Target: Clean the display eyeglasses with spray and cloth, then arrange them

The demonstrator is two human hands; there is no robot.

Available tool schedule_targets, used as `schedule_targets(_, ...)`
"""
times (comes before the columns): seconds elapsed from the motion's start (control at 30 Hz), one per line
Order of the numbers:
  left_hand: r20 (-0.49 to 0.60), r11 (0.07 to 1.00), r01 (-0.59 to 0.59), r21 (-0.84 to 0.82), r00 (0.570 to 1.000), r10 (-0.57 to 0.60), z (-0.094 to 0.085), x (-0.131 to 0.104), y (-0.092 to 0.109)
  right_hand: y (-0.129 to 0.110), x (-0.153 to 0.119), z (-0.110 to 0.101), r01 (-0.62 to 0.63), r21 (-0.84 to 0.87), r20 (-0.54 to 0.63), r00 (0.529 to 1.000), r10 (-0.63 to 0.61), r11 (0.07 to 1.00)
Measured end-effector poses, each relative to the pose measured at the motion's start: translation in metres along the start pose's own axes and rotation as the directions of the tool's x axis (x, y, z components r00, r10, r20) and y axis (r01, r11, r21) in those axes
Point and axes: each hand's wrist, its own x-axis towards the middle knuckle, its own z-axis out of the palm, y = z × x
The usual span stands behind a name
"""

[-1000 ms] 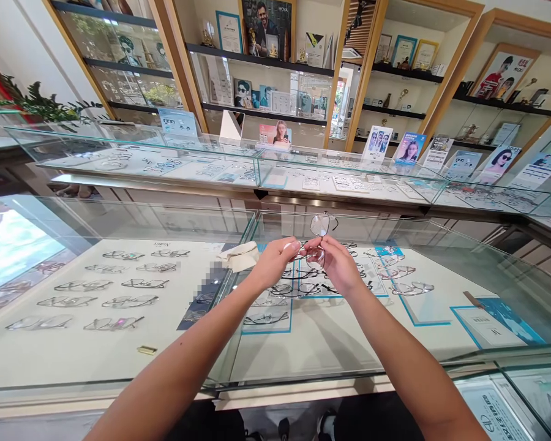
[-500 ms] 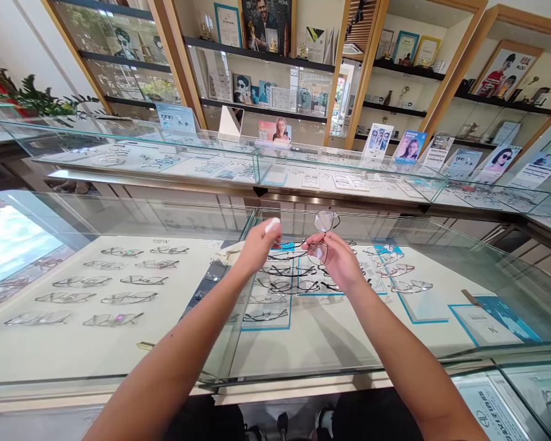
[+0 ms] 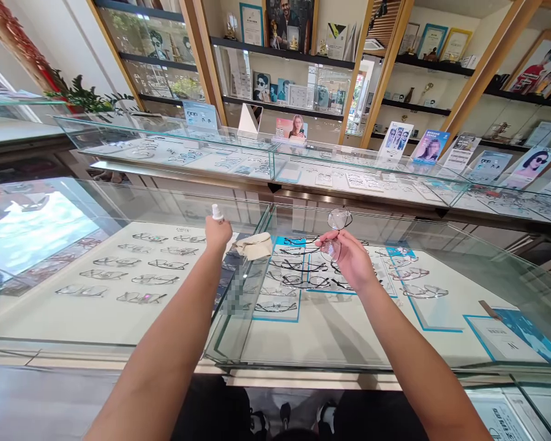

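Above the glass counter (image 3: 312, 346), the right hand (image 3: 357, 263) pinches a pair of glasses (image 3: 340, 218) at the middle, one lens standing above the fingertips, the other below them; the left hand (image 3: 218, 234) curls around a white-topped bottle (image 3: 217, 212).

head cam | head height | faces forward, down | counter (image 3: 303, 378) near | shelves (image 3: 282, 53) far

Open air between bottle (image 3: 217, 213) and eyeglasses (image 3: 339, 219), cloth (image 3: 256, 247) below

Glass display counter (image 3: 312, 375), a folded beige cloth (image 3: 256, 247) on top, rows of eyeglasses (image 3: 304, 281) inside.
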Motion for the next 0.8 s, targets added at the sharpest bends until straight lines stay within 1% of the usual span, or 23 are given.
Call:
schedule_targets(0.07, 0.008, 0.993, 0.11, 0.037, 0.994, -0.111, 0.0, 0.003, -0.005, 0.001, 0.0, -0.001, 0.004, 0.018, 0.015, 1.0, -0.004, 1.0)
schedule_targets(0.13, 0.023, 0.983, 0.171, 0.061, 0.985, -0.173, -0.001, 0.004, -0.007, 0.002, 0.0, -0.001, -0.003, 0.034, 0.017, 1.0, 0.002, 0.999)
schedule_targets(0.2, 0.037, 0.98, 0.185, 0.074, 0.981, -0.188, -0.003, 0.003, -0.006, 0.002, 0.0, 0.0, -0.012, 0.044, 0.013, 1.0, 0.012, 0.999)
schedule_targets(0.27, 0.025, 0.98, 0.181, 0.085, 0.983, -0.184, -0.004, -0.003, 0.0, 0.002, 0.0, 0.0, -0.021, 0.052, 0.012, 1.0, 0.02, 0.998)
schedule_targets(0.33, -0.05, 0.98, 0.169, 0.102, 0.985, -0.165, -0.007, -0.013, 0.009, 0.002, 0.0, 0.0, -0.023, 0.063, 0.012, 1.0, 0.023, 0.998)
schedule_targets(0.37, -0.113, 0.984, 0.139, 0.114, 0.986, -0.126, -0.008, -0.018, 0.016, 0.002, 0.0, 0.0, -0.024, 0.068, 0.01, 1.0, 0.024, 0.997)
schedule_targets(0.4, -0.186, 0.988, 0.083, 0.132, 0.981, -0.058, -0.01, -0.024, 0.023, 0.002, 0.0, 0.0, -0.025, 0.072, 0.006, 1.0, 0.025, 0.997)
schedule_targets(0.43, -0.25, 0.987, -0.001, 0.159, 0.967, 0.041, -0.012, -0.03, 0.031, 0.002, 0.0, -0.001, -0.026, 0.073, 0.001, 1.0, 0.026, 0.997)
schedule_targets(0.47, -0.291, 0.973, -0.117, 0.199, 0.941, 0.173, -0.013, -0.035, 0.039, 0.002, -0.001, -0.001, -0.026, 0.073, -0.005, 1.0, 0.026, 0.997)
schedule_targets(0.5, -0.282, 0.944, -0.224, 0.241, 0.915, 0.289, -0.014, -0.039, 0.046, 0.001, -0.001, -0.001, -0.027, 0.071, -0.01, 1.0, 0.027, 0.997)
schedule_targets(0.53, -0.216, 0.903, -0.32, 0.287, 0.896, 0.387, -0.015, -0.042, 0.053, 0.001, -0.001, -0.001, -0.027, 0.07, -0.013, 1.0, 0.028, 0.997)
schedule_targets(0.57, -0.093, 0.852, -0.395, 0.344, 0.889, 0.449, -0.014, -0.044, 0.058, 0.001, -0.001, -0.001, -0.028, 0.069, -0.014, 0.999, 0.029, 0.997)
schedule_targets(0.6, 0.071, 0.801, -0.447, 0.399, 0.886, 0.459, -0.014, -0.046, 0.061, 0.001, 0.0, -0.001, -0.03, 0.071, -0.014, 0.999, 0.031, 0.997)
schedule_targets(0.63, 0.239, 0.747, -0.491, 0.449, 0.871, 0.429, -0.012, -0.046, 0.062, 0.001, 0.0, -0.001, -0.032, 0.075, -0.013, 0.999, 0.033, 0.997)
schedule_targets(0.67, 0.382, 0.696, -0.527, 0.487, 0.845, 0.373, -0.011, -0.046, 0.062, 0.001, 0.0, -0.002, -0.034, 0.079, -0.012, 0.999, 0.035, 0.996)
schedule_targets(0.7, 0.485, 0.656, -0.554, 0.513, 0.817, 0.311, -0.009, -0.046, 0.06, 0.001, 0.0, -0.002, -0.036, 0.084, -0.014, 0.999, 0.037, 0.996)
schedule_targets(0.73, 0.55, 0.631, -0.569, 0.527, 0.795, 0.256, -0.006, -0.045, 0.057, 0.001, 0.0, -0.002, -0.037, 0.088, -0.016, 0.999, 0.038, 0.995)
schedule_targets(0.8, 0.618, 0.62, -0.576, 0.533, 0.766, 0.18, -0.002, -0.044, 0.049, 0.002, 0.0, -0.002, -0.037, 0.093, -0.02, 0.999, 0.039, 0.995)
